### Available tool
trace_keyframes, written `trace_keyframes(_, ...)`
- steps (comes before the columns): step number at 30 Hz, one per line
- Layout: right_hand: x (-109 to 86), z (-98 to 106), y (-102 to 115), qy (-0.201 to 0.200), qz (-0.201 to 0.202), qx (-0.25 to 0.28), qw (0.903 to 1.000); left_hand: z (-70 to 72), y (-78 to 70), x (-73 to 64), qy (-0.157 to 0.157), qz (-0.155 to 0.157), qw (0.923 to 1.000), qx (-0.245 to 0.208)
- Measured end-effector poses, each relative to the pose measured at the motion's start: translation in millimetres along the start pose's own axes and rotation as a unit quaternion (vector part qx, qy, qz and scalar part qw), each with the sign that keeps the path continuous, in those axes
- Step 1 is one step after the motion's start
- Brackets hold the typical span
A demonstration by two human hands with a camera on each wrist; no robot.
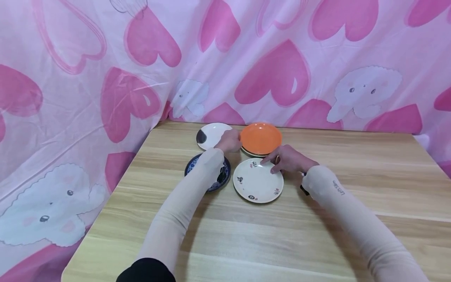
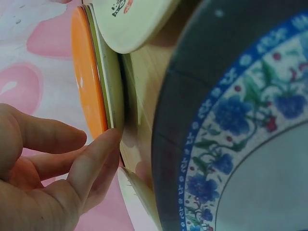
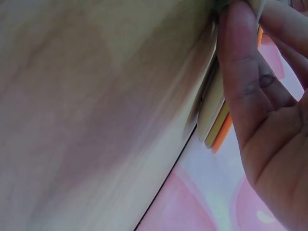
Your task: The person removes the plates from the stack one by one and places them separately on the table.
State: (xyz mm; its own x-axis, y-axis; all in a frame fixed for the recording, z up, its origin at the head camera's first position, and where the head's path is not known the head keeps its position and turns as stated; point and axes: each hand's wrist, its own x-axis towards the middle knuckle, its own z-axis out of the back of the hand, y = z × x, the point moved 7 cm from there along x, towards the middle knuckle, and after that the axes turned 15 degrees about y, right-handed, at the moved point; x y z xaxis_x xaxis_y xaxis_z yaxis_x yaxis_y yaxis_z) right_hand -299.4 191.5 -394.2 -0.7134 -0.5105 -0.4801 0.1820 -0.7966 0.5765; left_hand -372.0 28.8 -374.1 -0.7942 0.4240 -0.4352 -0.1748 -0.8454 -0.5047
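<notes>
The right hand (image 1: pixel 292 158) pinches the rim of a cream plate (image 1: pixel 258 184) with small dark and red drawings. In the right wrist view, its thumb (image 3: pixel 238 43) lies along one side of that rim. The left hand (image 1: pixel 230 141) is beside a stack topped by an orange plate (image 1: pixel 260 138). In the left wrist view, one fingertip (image 2: pixel 114 135) touches or nearly touches the stack's edge, while the other fingers stay loosely bent and apart. Under the left forearm sits a dark blue flowered plate (image 2: pixel 168 120), partly hidden. A white plate (image 1: pixel 211 134) with a black patch lies behind it.
The plates stand close together on a wood-grain table (image 1: pixel 246 243). Behind and to the left hangs a pink cloth (image 1: pixel 218 74) with hearts and white cartoon animals, meeting the table's back edge. The stack holds greenish and pale plates below the orange one.
</notes>
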Motion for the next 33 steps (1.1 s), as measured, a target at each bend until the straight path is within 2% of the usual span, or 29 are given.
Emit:
trace_keyframes(3,-2.6,3,3,-0.002,0.007,-0.011,0.9999,0.2,-0.4,-0.4,0.004,0.001,1.0000,-0.003)
trace_keyframes(6,-6.2,12,4,-0.026,0.017,-0.026,0.9992,-0.2,0.2,-0.5,0.006,0.003,1.0000,-0.004)
trace_keyframes(10,-10.2,33,-2,-0.102,0.025,-0.035,0.9938,-0.2,-0.1,-0.8,-0.002,0.001,1.0000,0.001)
trace_keyframes(14,-13.0,54,-14,-0.194,0.010,-0.026,0.9805,0.9,-1.2,-1.0,-0.012,-0.002,0.9999,0.009)
trace_keyframes(18,-13.7,65,-30,-0.257,-0.045,0.019,0.9651,0.9,-1.4,-0.7,-0.016,-0.002,0.9998,0.014)
trace_keyframes(21,-10.4,63,-43,-0.259,-0.090,0.082,0.9582,0.0,-1.1,-0.5,-0.015,-0.002,0.9998,0.014)
trace_keyframes(25,-3.2,54,-47,-0.230,-0.108,0.151,0.9553,-0.8,-1.5,-0.6,-0.017,-0.003,0.9996,0.023)
trace_keyframes(29,2.5,50,-45,-0.209,-0.118,0.183,0.9534,-1.8,-1.5,0.0,-0.015,-0.005,0.9996,0.022)
trace_keyframes(33,7.8,50,-45,-0.205,-0.117,0.204,0.9502,-1.7,-0.9,0.1,-0.017,-0.008,0.9996,0.021)
